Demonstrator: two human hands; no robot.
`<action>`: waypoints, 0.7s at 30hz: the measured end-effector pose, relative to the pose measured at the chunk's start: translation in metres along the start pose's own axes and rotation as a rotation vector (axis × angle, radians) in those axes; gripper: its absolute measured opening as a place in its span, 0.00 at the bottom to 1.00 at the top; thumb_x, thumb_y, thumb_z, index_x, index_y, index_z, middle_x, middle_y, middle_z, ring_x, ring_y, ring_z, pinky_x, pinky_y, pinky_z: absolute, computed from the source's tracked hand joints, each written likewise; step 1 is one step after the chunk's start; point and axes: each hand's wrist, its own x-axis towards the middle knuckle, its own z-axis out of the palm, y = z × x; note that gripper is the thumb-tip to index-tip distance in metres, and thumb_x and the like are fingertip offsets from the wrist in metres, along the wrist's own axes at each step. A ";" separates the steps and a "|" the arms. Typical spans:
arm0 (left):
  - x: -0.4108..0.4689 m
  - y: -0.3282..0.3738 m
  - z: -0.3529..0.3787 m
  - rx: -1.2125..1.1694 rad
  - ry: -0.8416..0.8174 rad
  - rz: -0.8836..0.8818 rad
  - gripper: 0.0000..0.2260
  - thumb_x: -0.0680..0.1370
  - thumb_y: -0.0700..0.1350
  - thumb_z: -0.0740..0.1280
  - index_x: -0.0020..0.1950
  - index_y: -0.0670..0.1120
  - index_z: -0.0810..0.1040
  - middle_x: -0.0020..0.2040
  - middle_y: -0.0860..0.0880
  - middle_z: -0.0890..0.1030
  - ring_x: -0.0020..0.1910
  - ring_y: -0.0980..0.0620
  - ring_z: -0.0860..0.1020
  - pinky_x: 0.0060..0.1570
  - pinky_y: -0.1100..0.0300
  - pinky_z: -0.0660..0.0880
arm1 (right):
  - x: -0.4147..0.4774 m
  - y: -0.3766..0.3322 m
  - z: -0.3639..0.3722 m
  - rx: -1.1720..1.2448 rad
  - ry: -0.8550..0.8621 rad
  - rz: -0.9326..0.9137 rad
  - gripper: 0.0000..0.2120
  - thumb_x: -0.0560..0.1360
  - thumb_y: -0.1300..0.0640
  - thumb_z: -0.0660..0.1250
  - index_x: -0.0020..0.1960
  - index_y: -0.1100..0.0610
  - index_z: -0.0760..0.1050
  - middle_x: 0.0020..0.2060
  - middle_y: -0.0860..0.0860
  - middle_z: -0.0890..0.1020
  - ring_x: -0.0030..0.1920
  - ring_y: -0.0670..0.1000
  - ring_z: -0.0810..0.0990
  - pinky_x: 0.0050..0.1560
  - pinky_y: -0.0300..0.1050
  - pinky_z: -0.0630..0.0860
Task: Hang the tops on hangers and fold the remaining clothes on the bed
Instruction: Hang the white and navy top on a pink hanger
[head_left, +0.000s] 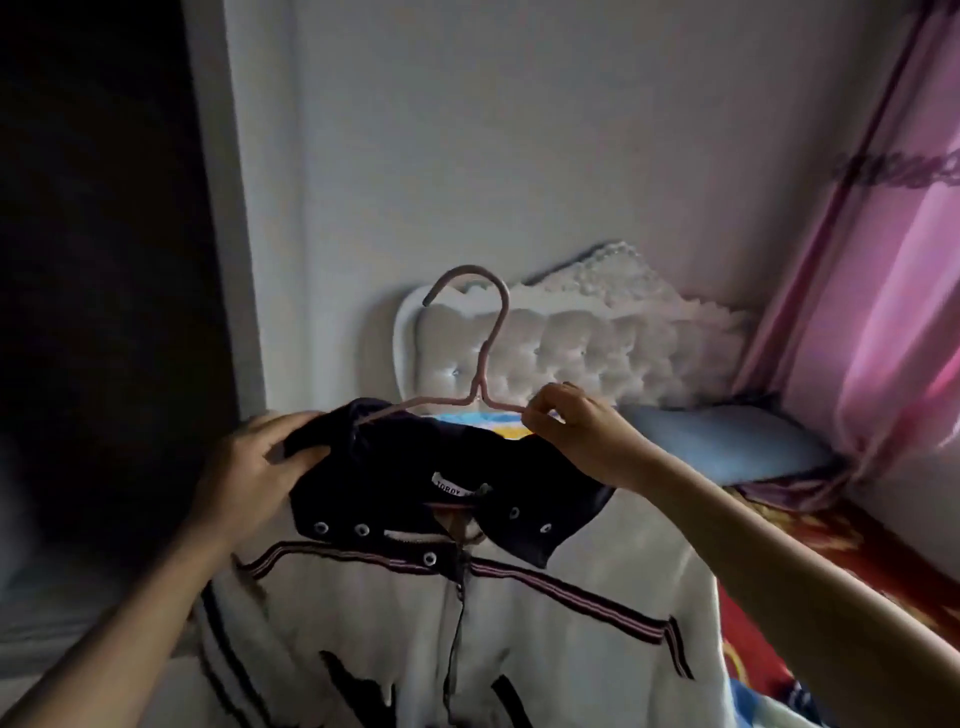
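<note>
A white zip jacket (519, 649) with a dark navy collar, snap studs and striped trim hangs in front of me at the bottom centre. A pink wire hanger (485, 358) rises from its neck, hook up; its left arm goes inside the collar. My left hand (249, 467) grips the left side of the navy collar. My right hand (576, 431) pinches the hanger's right arm just above the collar's right side. The lower part of the jacket runs out of frame.
Behind the jacket stands a white tufted headboard (597, 348) with a blue pillow (727, 441) on a bed with a red patterned cover (779, 649). Pink curtains (883, 260) hang at the right. A dark opening (93, 260) fills the left.
</note>
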 end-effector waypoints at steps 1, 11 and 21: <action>-0.007 -0.004 -0.020 0.017 0.017 -0.006 0.18 0.70 0.44 0.74 0.49 0.66 0.78 0.44 0.58 0.78 0.47 0.56 0.77 0.44 0.77 0.67 | 0.008 -0.015 0.008 0.019 -0.006 -0.070 0.16 0.78 0.52 0.61 0.48 0.67 0.76 0.47 0.60 0.78 0.52 0.57 0.74 0.49 0.43 0.64; -0.075 -0.075 -0.209 0.082 0.168 -0.263 0.15 0.60 0.61 0.66 0.46 0.66 0.77 0.49 0.52 0.80 0.50 0.50 0.78 0.53 0.56 0.74 | 0.087 -0.183 0.107 0.215 -0.293 -0.187 0.15 0.78 0.58 0.62 0.33 0.53 0.70 0.27 0.45 0.77 0.28 0.40 0.72 0.33 0.31 0.67; -0.097 -0.163 -0.364 0.425 0.093 -0.367 0.35 0.64 0.65 0.60 0.64 0.44 0.76 0.56 0.50 0.79 0.57 0.50 0.77 0.58 0.51 0.73 | 0.158 -0.319 0.205 0.323 -0.385 -0.205 0.12 0.78 0.59 0.63 0.36 0.58 0.72 0.25 0.50 0.72 0.23 0.49 0.68 0.25 0.38 0.67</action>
